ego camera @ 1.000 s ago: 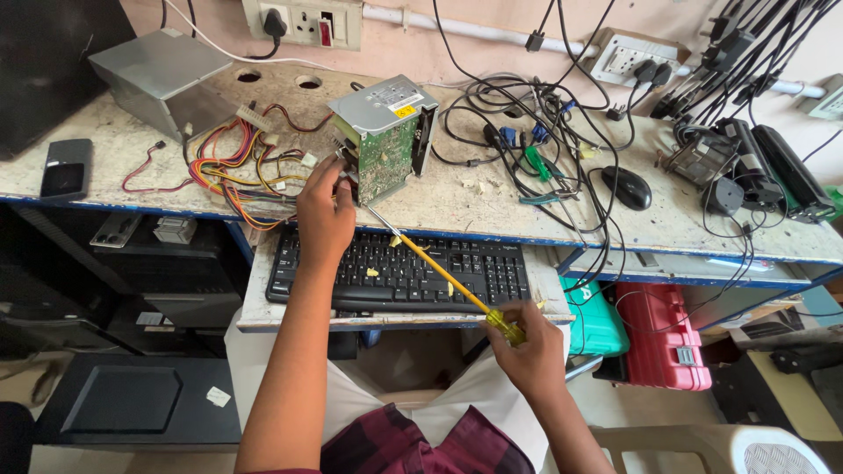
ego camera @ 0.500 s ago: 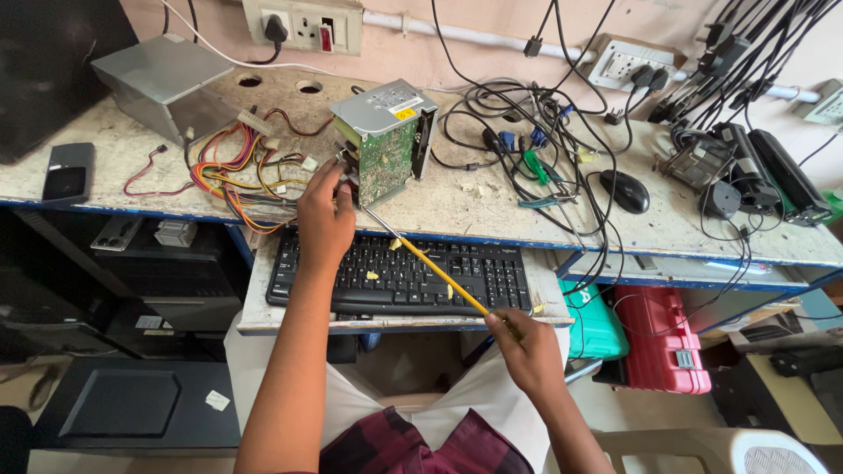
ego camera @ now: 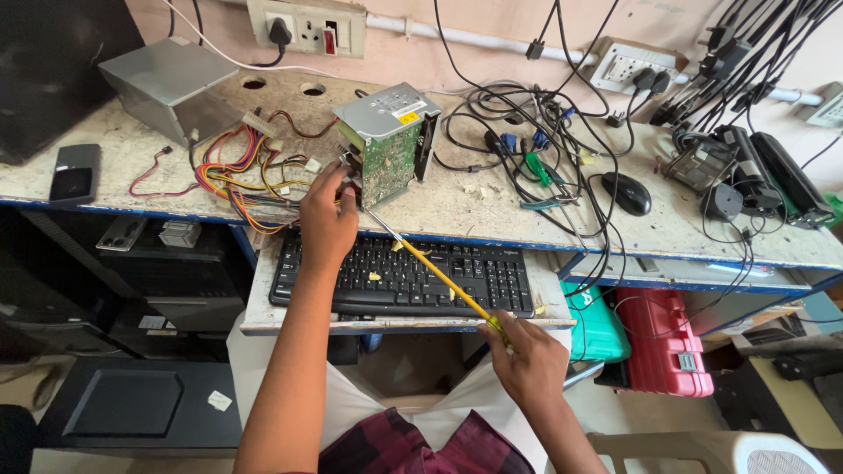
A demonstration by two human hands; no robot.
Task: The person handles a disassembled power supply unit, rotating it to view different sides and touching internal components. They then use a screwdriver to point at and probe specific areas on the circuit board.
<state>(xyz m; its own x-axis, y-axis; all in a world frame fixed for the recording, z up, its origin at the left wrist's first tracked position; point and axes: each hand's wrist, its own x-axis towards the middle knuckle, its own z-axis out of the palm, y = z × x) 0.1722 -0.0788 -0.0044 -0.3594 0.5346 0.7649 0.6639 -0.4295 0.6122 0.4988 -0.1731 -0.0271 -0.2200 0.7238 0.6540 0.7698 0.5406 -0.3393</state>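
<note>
At the bench's middle, seen from the head camera, a metal power supply unit (ego camera: 386, 140) stands on its side with its green circuit board facing the person, so the board's edge is exposed. The left hand (ego camera: 327, 219) reaches up at 12 o'clock and closes its fingers on the unit's lower left corner, steadying it. The right hand (ego camera: 527, 364), down at 5 o'clock, is wrapped around the handle of a long yellow screwdriver (ego camera: 439, 279); the shaft slants up to 11 o'clock across the black keyboard (ego camera: 404, 276), and its tip meets the unit's lower edge just beside the left fingers. The long reach lets the right hand stay low, off the bench.

A bundle of coloured wires (ego camera: 237, 171) spills at 9 o'clock from the unit toward a second grey metal box (ego camera: 171, 83). At 3 o'clock lies a tangle of black cables (ego camera: 527, 149) and a black mouse (ego camera: 628, 193), near but not touching the unit. The keyboard tray sits directly beneath the shaft, crowding its path. A dark phone (ego camera: 75, 173) rests far left.
</note>
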